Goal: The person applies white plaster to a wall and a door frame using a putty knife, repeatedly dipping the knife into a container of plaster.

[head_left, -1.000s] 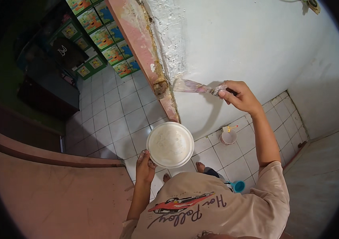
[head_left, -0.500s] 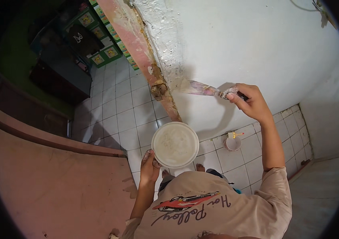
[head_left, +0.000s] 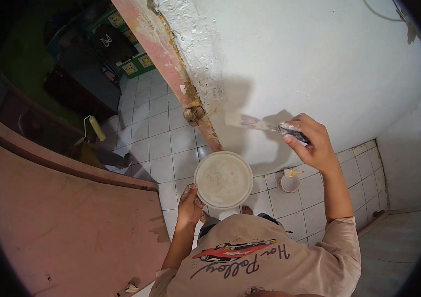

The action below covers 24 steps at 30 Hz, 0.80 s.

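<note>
My left hand [head_left: 189, 204] grips the left rim of a round off-white bucket lid [head_left: 224, 179], held flat in front of my body with greyish smears on it. In my right hand [head_left: 313, 141] is a putty knife [head_left: 259, 123], its dark handle between thumb and fingers. The blade points left and is blurred, with pale paste at its tip. It casts a shadow on the white wall [head_left: 289, 59] and appears apart from it. Left of the tip runs a rough, chipped wall edge [head_left: 193, 84] with a broken brown patch [head_left: 193, 116].
On the tiled floor [head_left: 289, 208] by the wall stands a small tub [head_left: 288, 183] with a yellow-handled brush across it. A pink door panel [head_left: 72, 222] is at left. Beyond the opening are a paint roller [head_left: 96, 128], another person's foot [head_left: 124, 160] and a dark cabinet [head_left: 84, 74].
My right hand has drawn the putty knife slightly down and away from the wall edge. The paint roller and another person's foot have come into view at left.
</note>
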Each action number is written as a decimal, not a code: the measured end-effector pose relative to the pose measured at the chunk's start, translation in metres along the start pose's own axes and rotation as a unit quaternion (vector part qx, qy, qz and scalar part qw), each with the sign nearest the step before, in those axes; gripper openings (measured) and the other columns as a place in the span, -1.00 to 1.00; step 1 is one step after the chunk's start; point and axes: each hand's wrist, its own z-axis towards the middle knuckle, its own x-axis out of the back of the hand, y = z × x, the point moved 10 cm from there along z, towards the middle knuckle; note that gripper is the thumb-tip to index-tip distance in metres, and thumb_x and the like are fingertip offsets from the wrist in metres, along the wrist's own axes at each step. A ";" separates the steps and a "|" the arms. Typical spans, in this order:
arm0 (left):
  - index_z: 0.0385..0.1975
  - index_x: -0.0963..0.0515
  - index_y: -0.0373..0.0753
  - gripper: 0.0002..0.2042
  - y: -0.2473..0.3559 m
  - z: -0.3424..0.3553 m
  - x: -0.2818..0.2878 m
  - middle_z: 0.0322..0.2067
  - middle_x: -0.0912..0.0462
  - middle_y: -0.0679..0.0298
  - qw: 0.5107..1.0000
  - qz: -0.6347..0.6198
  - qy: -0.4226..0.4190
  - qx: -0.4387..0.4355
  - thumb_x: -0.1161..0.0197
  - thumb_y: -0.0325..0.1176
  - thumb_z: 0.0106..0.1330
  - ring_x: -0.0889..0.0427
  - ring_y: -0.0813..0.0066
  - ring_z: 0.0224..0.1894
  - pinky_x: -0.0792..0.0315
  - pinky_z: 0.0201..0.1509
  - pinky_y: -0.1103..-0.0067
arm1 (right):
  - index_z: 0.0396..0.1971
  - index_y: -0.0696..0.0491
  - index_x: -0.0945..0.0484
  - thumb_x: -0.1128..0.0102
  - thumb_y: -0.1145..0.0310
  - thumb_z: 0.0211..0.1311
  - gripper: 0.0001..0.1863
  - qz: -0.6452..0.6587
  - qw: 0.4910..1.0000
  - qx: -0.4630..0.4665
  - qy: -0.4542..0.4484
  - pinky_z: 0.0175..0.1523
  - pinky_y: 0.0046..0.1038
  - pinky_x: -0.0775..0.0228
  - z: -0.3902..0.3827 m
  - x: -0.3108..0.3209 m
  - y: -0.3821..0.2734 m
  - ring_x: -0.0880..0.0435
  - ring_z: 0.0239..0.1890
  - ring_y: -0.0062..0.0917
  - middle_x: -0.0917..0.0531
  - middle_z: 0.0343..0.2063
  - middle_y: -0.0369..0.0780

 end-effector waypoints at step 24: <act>-0.11 -0.50 -0.12 -0.89 -0.007 -0.017 -0.025 -0.19 -0.68 0.34 0.999 0.023 0.022 -0.009 -0.07 -0.29 0.55 -0.70 0.55 -0.22 -0.62 -0.12 0.47 | -0.13 -0.07 -0.71 -0.43 0.54 -0.04 -0.61 -0.317 0.909 0.261 0.070 -0.40 -0.42 -0.48 0.010 -0.027 -0.039 -0.61 -0.28 -0.39 -0.59 -0.32 -0.28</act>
